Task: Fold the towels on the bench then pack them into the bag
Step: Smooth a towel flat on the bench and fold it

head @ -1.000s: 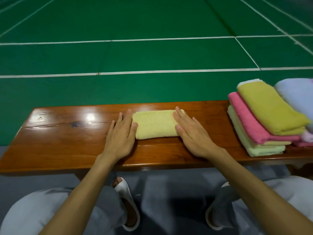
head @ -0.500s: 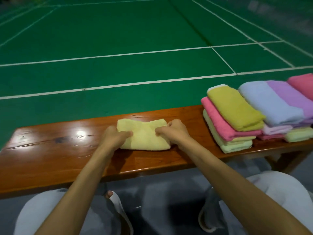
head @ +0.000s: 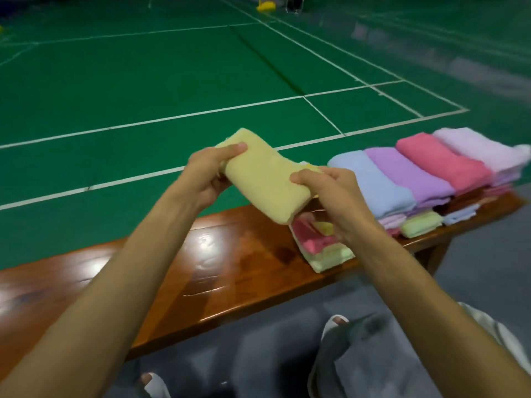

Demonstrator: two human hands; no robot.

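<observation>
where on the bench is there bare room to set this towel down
Free: bare wood of the bench from the left edge of view up to the nearest towel stack, plenty for the yellow towel. Crowded: from that stack rightward, folded towels overlap to the far end.

The held towel [head: 264,182] is plain pale yellow. Plain too — the blue towel [head: 370,182], purple towel [head: 408,176], pink towel [head: 439,162] and lilac towel [head: 477,145]. The bench [head: 230,268] is red-brown, the floor [head: 143,81] green with white lines.

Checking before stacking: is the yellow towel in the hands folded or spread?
Folded: the yellow towel is a compact block held by left hand and right hand.
</observation>
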